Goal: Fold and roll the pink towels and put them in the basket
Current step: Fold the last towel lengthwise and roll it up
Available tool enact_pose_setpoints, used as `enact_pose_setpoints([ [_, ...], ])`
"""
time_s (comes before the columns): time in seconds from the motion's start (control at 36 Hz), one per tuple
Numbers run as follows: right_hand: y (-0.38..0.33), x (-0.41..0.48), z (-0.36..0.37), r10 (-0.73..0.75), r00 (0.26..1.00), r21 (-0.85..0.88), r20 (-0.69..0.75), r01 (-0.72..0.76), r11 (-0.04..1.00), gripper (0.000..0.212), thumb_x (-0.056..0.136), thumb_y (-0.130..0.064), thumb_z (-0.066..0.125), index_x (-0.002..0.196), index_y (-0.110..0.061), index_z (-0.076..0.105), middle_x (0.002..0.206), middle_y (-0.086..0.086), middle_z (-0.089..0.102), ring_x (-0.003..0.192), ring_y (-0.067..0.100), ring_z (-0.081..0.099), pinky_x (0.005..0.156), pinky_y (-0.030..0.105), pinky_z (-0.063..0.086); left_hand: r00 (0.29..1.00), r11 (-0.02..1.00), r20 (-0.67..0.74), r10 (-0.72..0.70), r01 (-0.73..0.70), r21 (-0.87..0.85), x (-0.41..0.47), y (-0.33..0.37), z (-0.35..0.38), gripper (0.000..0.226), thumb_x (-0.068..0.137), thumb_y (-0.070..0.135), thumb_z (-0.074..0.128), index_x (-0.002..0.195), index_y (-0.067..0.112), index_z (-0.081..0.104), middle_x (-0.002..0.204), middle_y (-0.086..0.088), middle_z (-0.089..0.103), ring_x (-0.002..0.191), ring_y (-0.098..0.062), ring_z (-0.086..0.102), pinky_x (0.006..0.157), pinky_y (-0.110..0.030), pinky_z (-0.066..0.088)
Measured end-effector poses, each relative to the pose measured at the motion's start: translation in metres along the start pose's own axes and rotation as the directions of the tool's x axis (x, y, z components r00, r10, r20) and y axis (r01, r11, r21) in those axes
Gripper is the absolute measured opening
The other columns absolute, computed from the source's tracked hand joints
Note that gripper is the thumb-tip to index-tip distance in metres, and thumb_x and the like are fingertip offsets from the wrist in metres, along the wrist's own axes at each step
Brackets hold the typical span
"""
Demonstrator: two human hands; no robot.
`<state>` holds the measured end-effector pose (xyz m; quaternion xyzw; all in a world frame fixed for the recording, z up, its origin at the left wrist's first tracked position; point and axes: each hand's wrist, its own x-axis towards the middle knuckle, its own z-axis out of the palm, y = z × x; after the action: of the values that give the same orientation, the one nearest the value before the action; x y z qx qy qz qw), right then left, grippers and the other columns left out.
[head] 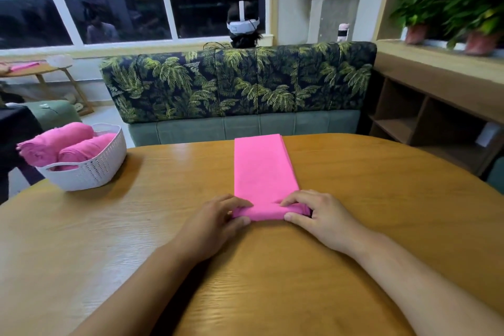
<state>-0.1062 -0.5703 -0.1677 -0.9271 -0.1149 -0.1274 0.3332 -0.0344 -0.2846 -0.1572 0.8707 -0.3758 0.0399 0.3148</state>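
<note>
A pink towel [263, 169], folded into a long narrow strip, lies on the wooden table [381, 199] and runs away from me. Its near end is curled into a small roll. My left hand [218, 217] pinches the left end of that roll between thumb and fingers. My right hand [317, 213] grips the right end in the same way. A white perforated basket [92, 169] stands at the table's far left edge. Two rolled pink towels [61, 146] lie in it, side by side.
A bench with a palm-leaf backrest [240, 84] stands just beyond the table. Wooden shelving [425, 117] lines the right wall, with potted plants [463, 16] above it. A person wearing a white headset [243, 25] sits behind the bench. A small side table [41, 71] is far left.
</note>
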Motion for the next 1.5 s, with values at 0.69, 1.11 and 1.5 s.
enact_pose_setpoints([
  [0.69,-0.043,-0.073,-0.004,0.122,0.984,0.109,-0.127,-0.108,0.988,0.02,0.084,-0.039,0.086,0.094,-0.034,0.069,0.091,-0.02,0.071,0.093,0.001,0.066,0.08,0.015,0.047,0.987,0.958,-0.009,-0.163,0.156,-0.24,-0.064,0.047,0.007,0.003,0.101,0.034,0.065,0.1,0.034,0.068,0.08,0.015,0.064,0.077,-0.009,0.059,0.075,-0.029,0.047],
  [1.11,-0.039,-0.039,-0.002,0.269,0.949,0.05,-0.166,-0.265,0.963,0.035,0.088,-0.047,0.079,0.068,-0.023,0.063,0.078,-0.006,0.055,0.073,0.006,0.052,0.064,0.025,0.036,0.981,0.984,-0.188,0.051,-0.017,0.179,-0.037,0.047,0.024,0.02,0.104,0.02,0.044,0.114,0.023,0.061,0.11,0.008,0.059,0.097,-0.016,0.045,0.089,-0.03,0.038],
  [1.5,-0.024,-0.037,0.005,0.12,0.964,-0.028,-0.237,-0.13,0.991,0.03,0.091,-0.056,0.068,0.082,-0.029,0.059,0.084,-0.011,0.056,0.08,0.006,0.055,0.072,0.035,0.045,0.985,0.98,-0.167,0.04,-0.006,0.198,-0.039,0.044,0.023,0.029,0.095,0.053,0.066,0.115,0.032,0.063,0.111,0.018,0.059,0.102,-0.009,0.048,0.088,-0.025,0.04],
])
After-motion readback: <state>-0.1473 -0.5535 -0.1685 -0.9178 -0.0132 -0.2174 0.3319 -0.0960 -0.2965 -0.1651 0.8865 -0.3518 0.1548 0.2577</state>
